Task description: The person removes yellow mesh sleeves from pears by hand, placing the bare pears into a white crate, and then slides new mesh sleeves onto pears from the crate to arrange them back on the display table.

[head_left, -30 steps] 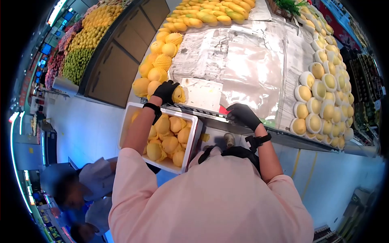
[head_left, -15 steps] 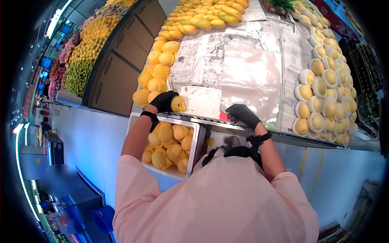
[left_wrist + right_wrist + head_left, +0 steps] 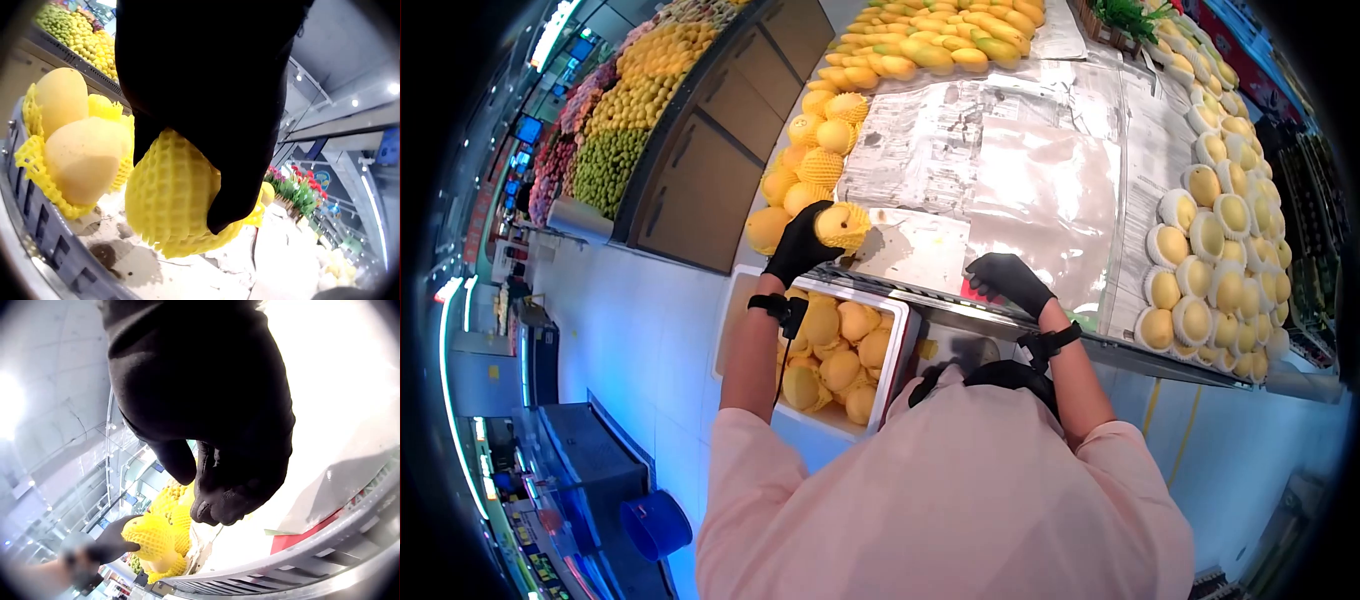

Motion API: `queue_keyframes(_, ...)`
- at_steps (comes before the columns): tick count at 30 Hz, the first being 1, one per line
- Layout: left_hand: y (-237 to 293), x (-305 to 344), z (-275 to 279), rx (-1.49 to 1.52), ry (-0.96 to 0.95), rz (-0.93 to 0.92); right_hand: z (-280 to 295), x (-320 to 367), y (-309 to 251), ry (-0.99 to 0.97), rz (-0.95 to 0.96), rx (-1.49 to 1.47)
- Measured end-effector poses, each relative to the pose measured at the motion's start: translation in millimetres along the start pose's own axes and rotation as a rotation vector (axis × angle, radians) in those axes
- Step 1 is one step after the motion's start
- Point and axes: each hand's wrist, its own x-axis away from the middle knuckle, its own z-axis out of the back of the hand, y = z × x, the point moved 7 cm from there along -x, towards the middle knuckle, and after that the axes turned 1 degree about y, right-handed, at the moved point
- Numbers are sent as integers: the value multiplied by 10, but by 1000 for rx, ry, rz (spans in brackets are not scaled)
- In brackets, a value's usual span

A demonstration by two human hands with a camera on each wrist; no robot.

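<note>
My left hand (image 3: 802,246), in a black glove, grips a yellow mango (image 3: 836,226) in a yellow foam net at the stand's front left corner. In the left wrist view the netted mango (image 3: 172,194) hangs close over the white board, its shadow on the board below, with the thumb (image 3: 228,203) along its side. More netted mangoes (image 3: 84,159) sit left of it. My gloved right hand (image 3: 1010,283) is over the stand's front edge with fingers loosely curled and nothing in them, as the right wrist view also shows.
A white foam box (image 3: 899,345) of netted mangoes stands below the stand's left front. Newspaper and a clear plastic sheet (image 3: 1050,180) cover the stand. Slimmer mangoes (image 3: 930,45) line the back, pale round fruit in white nets (image 3: 1195,270) the right. A slatted rail (image 3: 312,559) edges the front.
My left hand has turned from over the mangoes to the side of the front one, which is now raised a little. The right hand stays near the front edge.
</note>
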Motion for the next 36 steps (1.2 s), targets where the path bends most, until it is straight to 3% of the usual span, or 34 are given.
queue_keyframes(4, 55, 37, 56, 153, 115, -14, -110, -40, -156, -41, 37, 3)
queue_keyframes(8, 305, 66, 34, 385, 208, 86, -346, 2, -554, -99, 174, -15)
queue_keyframes(10, 415, 66, -73, 489, 202, 137, -482, 60, -836, -97, 249, -16)
queue_keyframes(15, 658, 80, -420, 988, 98, 282, -568, -15, -1282, 155, 496, 301)
queue_keyframes(18, 850, 76, -585, 1164, -15, 306, -577, -92, -1349, 163, 479, 443)
queue_keyframes(20, 956, 71, -648, 1199, -39, 286, -561, -176, -1247, 46, 450, 347)
queue_keyframes(26, 984, 103, -661, 954, 146, 271, -498, 65, -1260, -74, 444, 33)
queue_keyframes(28, 1029, 92, -728, 1023, 94, 277, -507, 114, -1242, -111, 474, -117)
queue_keyframes(31, 1187, 62, -780, 1069, 66, 186, -535, 113, -1196, -95, 512, -144)
queue_keyframes(33, 1361, 46, -730, 1066, 58, 116, -510, 167, -1233, -8, 546, 38)
queue_keyframes(36, 1392, 39, -625, 559, 122, -24, -516, 263, -1298, 45, 573, 182)
